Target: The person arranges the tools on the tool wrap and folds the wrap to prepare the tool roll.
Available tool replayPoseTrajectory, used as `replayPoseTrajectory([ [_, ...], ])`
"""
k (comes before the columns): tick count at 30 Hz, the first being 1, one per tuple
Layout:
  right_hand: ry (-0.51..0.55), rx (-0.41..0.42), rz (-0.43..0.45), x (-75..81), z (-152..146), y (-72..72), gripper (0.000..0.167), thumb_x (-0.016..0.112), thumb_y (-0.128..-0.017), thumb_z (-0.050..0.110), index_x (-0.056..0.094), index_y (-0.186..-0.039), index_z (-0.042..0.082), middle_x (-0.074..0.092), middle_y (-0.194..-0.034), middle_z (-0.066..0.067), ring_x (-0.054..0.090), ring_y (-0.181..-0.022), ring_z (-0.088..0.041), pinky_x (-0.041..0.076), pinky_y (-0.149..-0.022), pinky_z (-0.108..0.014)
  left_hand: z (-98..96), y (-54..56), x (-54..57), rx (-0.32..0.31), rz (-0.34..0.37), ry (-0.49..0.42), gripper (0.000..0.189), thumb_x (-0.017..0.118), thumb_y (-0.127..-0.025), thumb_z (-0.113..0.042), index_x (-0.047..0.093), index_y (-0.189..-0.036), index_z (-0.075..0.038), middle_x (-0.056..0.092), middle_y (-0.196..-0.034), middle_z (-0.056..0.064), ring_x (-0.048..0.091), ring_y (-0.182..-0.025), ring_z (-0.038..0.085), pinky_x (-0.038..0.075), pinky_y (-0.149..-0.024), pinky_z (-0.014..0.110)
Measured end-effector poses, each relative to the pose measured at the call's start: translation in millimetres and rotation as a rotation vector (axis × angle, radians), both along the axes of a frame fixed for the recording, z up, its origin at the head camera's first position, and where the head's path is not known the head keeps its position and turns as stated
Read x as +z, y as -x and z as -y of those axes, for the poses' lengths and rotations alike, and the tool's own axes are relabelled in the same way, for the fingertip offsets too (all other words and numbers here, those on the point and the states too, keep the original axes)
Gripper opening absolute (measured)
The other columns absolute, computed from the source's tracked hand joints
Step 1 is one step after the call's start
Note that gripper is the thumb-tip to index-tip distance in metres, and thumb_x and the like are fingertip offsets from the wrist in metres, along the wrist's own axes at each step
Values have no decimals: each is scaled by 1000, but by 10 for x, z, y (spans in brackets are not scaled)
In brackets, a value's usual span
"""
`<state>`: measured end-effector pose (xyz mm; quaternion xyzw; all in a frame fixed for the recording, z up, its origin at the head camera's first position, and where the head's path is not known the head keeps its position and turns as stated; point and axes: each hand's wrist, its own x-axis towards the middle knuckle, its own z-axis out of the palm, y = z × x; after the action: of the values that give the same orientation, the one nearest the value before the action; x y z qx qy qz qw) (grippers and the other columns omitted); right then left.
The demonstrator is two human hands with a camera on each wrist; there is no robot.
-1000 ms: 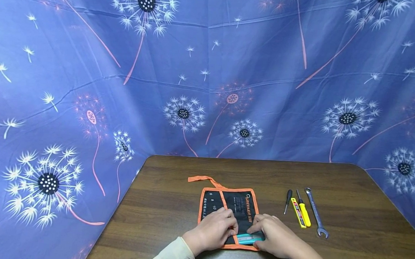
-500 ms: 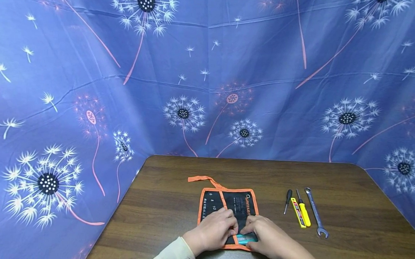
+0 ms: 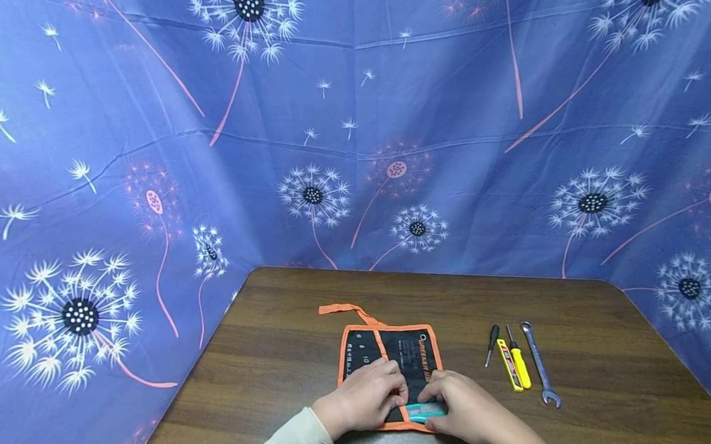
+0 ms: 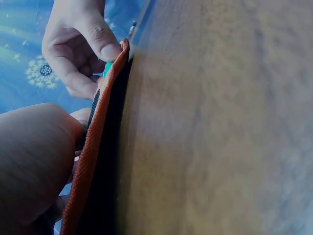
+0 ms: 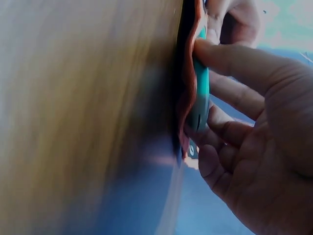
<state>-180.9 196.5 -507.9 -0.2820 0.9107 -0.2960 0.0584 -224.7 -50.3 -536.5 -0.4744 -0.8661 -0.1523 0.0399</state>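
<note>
A black tool pouch with orange trim lies flat on the table, white numbers printed on it. My left hand pinches the orange band that crosses the pouch near its front edge. Right beside that band, a teal and grey utility knife lies over the pouch. My right hand grips it between thumb and fingers. From the right wrist view, the teal knife body sits along the wavy orange edge, the thumb close on it. Its far end is hidden by the band and the left fingers.
To the right on the wooden table lie a small black screwdriver, a slim yellow box, a yellow-handled screwdriver and a combination wrench. An orange tie trails from the pouch's back edge. A blue patterned cloth hangs behind.
My right hand has moved a little left toward the band, with less of the utility knife showing than a second ago. The left hand keeps its place.
</note>
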Motion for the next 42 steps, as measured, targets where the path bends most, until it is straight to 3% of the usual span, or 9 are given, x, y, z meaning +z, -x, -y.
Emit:
replayPoseTrajectory([
  [6,-40,-26,6,-1,-99,-9,28,92,-74,27,78,-97,23,62,-98,18,60,-93,-10,51,-78,-35,0,-7,-10,-3,2,-2,16,71,-100,-21,62,-91,-31,44,-89,-19,40,-81,-1,34,-72,12],
  [14,-21,-39,82,2,-162,2,28,92,-75,25,78,-98,19,62,-93,13,54,-80,-4,47,-67,-30,-15,6,-29,-4,21,-5,17,71,-99,-20,61,-90,-30,44,-88,-18,40,-80,-1,34,-71,12],
  [23,-7,-16,43,-26,-133,-8,22,91,-75,23,79,-94,21,58,-85,18,52,-76,-2,45,-65,-27,-24,-4,-16,-6,26,17,18,72,-99,-21,60,-89,-30,43,-88,-17,40,-81,0,34,-72,13],
  [35,23,52,-20,5,-3,3,18,91,-76,21,79,-88,27,52,-77,15,45,-68,-1,37,-58,-22,-47,9,24,-7,-43,32,23,74,-96,-16,58,-85,-29,41,-85,-16,40,-78,1,34,-70,14],
  [42,24,51,6,-15,62,15,18,90,-77,21,80,-92,25,53,-79,16,46,-69,-1,38,-59,-23,-40,11,18,-6,-41,36,24,74,-95,-17,57,-85,-29,41,-85,-16,39,-78,2,34,-70,14],
])
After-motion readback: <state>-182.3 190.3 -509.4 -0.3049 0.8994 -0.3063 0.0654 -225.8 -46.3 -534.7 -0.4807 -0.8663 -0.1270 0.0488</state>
